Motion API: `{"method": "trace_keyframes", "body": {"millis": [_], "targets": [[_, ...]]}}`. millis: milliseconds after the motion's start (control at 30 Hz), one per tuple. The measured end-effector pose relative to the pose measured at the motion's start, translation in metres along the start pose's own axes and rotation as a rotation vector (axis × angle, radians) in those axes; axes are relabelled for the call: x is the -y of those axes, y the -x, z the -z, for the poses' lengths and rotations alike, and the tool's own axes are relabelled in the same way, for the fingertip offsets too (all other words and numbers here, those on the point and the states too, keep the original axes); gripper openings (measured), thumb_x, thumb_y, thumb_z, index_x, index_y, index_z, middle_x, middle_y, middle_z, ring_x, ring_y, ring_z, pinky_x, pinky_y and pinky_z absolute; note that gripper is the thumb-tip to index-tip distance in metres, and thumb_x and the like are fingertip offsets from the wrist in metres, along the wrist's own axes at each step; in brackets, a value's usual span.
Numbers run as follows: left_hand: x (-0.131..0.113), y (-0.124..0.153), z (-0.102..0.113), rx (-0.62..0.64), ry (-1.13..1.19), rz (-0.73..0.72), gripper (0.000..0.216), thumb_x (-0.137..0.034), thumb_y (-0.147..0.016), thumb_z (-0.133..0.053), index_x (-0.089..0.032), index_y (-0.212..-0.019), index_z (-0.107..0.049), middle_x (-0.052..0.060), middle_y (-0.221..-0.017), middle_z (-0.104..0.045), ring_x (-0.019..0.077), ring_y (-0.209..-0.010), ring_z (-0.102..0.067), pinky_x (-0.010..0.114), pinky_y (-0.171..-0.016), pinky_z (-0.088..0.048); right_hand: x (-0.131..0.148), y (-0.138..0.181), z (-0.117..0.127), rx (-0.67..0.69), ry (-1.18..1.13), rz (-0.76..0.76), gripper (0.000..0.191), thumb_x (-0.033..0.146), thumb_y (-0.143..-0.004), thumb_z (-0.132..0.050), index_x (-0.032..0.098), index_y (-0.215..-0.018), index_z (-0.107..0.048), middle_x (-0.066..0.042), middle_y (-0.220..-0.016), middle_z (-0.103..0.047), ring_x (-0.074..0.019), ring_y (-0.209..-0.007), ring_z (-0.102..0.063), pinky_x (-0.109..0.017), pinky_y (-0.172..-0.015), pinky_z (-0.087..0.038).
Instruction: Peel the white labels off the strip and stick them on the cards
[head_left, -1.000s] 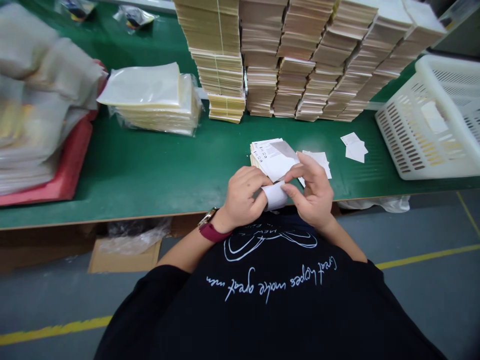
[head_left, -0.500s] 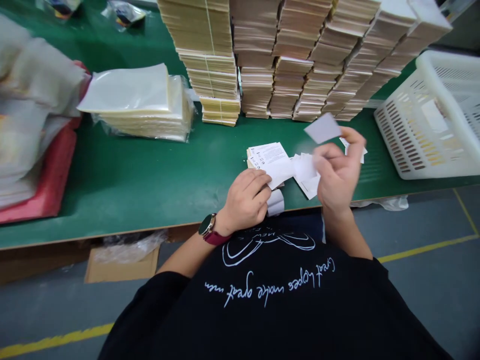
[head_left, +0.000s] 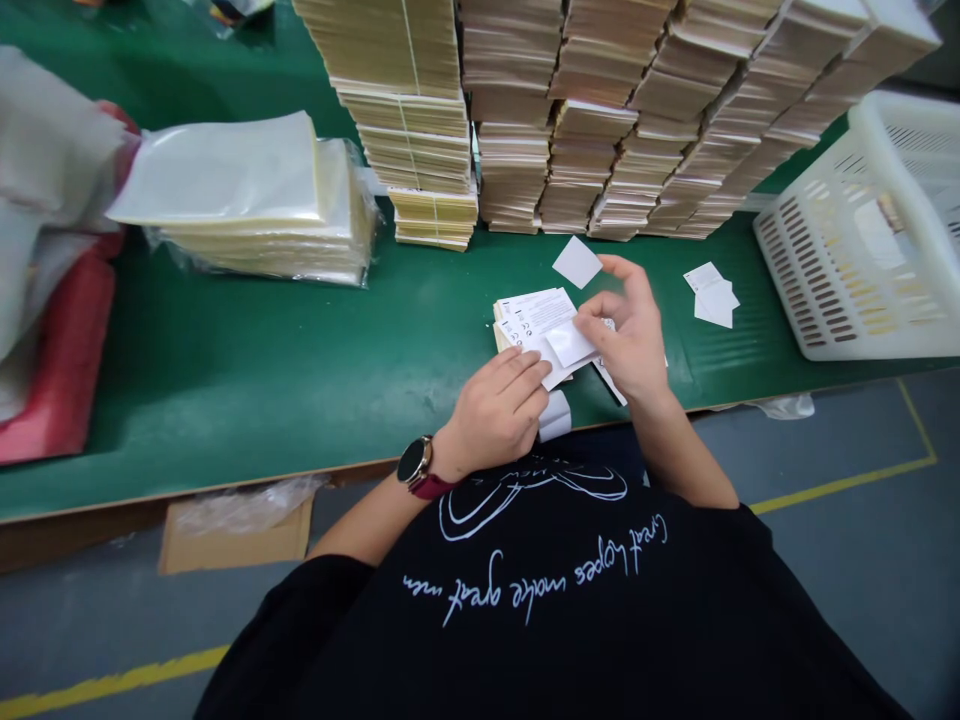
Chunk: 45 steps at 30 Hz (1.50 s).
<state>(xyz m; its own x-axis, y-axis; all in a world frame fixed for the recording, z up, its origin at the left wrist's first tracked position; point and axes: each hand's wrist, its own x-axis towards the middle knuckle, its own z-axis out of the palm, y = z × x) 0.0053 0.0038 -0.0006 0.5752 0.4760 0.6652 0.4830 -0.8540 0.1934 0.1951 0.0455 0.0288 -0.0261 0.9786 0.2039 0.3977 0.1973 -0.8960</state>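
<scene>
My left hand point(head_left: 499, 412) lies on a small stack of printed white instruction cards point(head_left: 534, 318), its fingers across the stack's near edge. A curled white paper roll point(head_left: 555, 416) sticks out beside that hand and seems held against the palm. My right hand point(head_left: 626, 330) pinches a white square sheet point(head_left: 570, 343) over the stack. Another white square sheet point(head_left: 577, 262) sits just beyond the right fingertips, apart from them. A few loose white cards point(head_left: 711, 296) lie further right.
Tall rows of bundled tan card stacks point(head_left: 592, 120) line the far side of the green work table point(head_left: 225, 350). A plastic-wrapped pack point(head_left: 255, 200) and a red tray point(head_left: 67, 360) stand left. A white perforated plastic crate point(head_left: 840, 240) stands right.
My right hand has come down and left from its raised position, back over the printed stack. A white square sheet now lies beyond its fingertips. The view has tilted slightly.
</scene>
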Motion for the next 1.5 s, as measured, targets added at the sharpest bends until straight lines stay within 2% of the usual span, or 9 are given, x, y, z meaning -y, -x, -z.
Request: {"method": "trace_keyframes", "body": {"millis": [233,433,633,867,1000,1133,1200,1333,1500], "targets": [[-0.001,0.000,0.000,0.012,-0.005,0.005,0.016,-0.007,-0.074,-0.051,-0.011,-0.084,-0.063,0.015,-0.111,-0.069,0.0251,-0.106,-0.063,0.044,-0.099,-0.053,0.004,0.002,-0.004,-0.052,0.056,0.037,0.050,0.014,-0.079,-0.057,0.030,-0.124,-0.043,0.007,-0.069,-0.055,-0.0134,-0.064,-0.053,-0.032,-0.068,-0.048],[-0.001,-0.001,0.001,0.038,-0.042,0.013,0.017,-0.008,-0.074,-0.050,-0.014,-0.084,-0.062,0.012,-0.120,-0.067,0.0238,-0.106,-0.063,0.043,-0.098,-0.054,0.006,0.007,-0.008,-0.063,0.251,0.110,0.051,0.014,-0.081,-0.053,0.030,-0.128,-0.043,0.004,-0.072,-0.059,-0.0165,-0.070,-0.055,-0.036,-0.074,-0.048],[0.000,-0.001,0.000,0.032,-0.027,0.012,0.016,-0.006,-0.074,-0.050,-0.012,-0.083,-0.062,0.013,-0.120,-0.068,0.0248,-0.105,-0.064,0.044,-0.097,-0.054,0.000,0.004,-0.003,-0.104,0.583,0.135,0.052,0.028,-0.085,-0.054,0.027,-0.135,-0.043,-0.005,-0.098,-0.068,-0.0234,-0.085,-0.058,-0.044,-0.083,-0.045],[-0.001,0.002,0.000,0.045,0.017,0.003,0.017,-0.005,-0.075,-0.050,-0.012,-0.083,-0.063,0.014,-0.123,-0.066,0.0259,-0.119,-0.059,0.046,-0.102,-0.052,-0.003,0.006,0.005,-0.012,0.334,0.069,0.071,0.030,-0.083,-0.059,0.030,-0.146,-0.027,-0.001,-0.096,-0.069,-0.0176,-0.070,-0.057,-0.037,-0.073,-0.049],[-0.002,0.004,-0.001,0.036,-0.019,-0.012,0.015,-0.006,-0.076,-0.050,-0.012,-0.082,-0.063,0.014,-0.118,-0.067,0.0274,-0.120,-0.059,0.047,-0.102,-0.053,0.000,0.015,0.004,-0.097,0.283,0.089,0.074,0.028,-0.085,-0.055,0.030,-0.149,-0.019,-0.002,-0.101,-0.068,-0.0159,-0.068,-0.055,-0.036,-0.073,-0.050],[-0.002,0.006,-0.001,0.001,-0.015,-0.009,0.013,-0.005,-0.074,-0.052,-0.012,-0.080,-0.061,0.015,-0.113,-0.066,0.0294,-0.118,-0.060,0.048,-0.100,-0.055,-0.008,0.019,0.031,-0.174,0.374,0.087,0.078,0.031,-0.084,-0.058,0.032,-0.150,-0.017,-0.006,-0.120,-0.062,-0.0156,-0.071,-0.056,-0.037,-0.073,-0.050],[-0.002,0.006,-0.001,-0.010,-0.010,-0.002,0.013,-0.005,-0.073,-0.052,-0.013,-0.080,-0.061,0.015,-0.111,-0.065,0.0298,-0.119,-0.059,0.048,-0.098,-0.056,-0.010,0.021,0.050,-0.222,0.487,0.092,0.071,0.033,-0.082,-0.061,0.030,-0.146,-0.029,-0.007,-0.121,-0.059,-0.0190,-0.083,-0.057,-0.041,-0.081,-0.048],[-0.001,0.006,-0.003,-0.023,0.007,-0.005,0.014,-0.004,-0.072,-0.051,-0.014,-0.079,-0.059,0.014,-0.107,-0.064,0.0293,-0.118,-0.059,0.048,-0.096,-0.057,0.001,0.025,0.065,-0.345,0.575,0.143,0.027,0.032,-0.086,-0.059,0.026,-0.112,-0.059,-0.006,-0.109,-0.060,-0.0240,-0.104,-0.054,-0.045,-0.094,-0.042],[-0.001,0.007,-0.003,-0.064,0.004,-0.015,0.014,-0.006,-0.071,-0.052,-0.014,-0.079,-0.059,0.014,-0.105,-0.066,0.0288,-0.113,-0.060,0.051,-0.095,-0.057,0.017,0.019,0.031,-0.087,0.234,0.090,0.009,0.028,-0.086,-0.057,0.023,-0.090,-0.062,0.000,-0.085,-0.063,-0.0153,-0.080,-0.058,-0.032,-0.077,-0.046]]}}
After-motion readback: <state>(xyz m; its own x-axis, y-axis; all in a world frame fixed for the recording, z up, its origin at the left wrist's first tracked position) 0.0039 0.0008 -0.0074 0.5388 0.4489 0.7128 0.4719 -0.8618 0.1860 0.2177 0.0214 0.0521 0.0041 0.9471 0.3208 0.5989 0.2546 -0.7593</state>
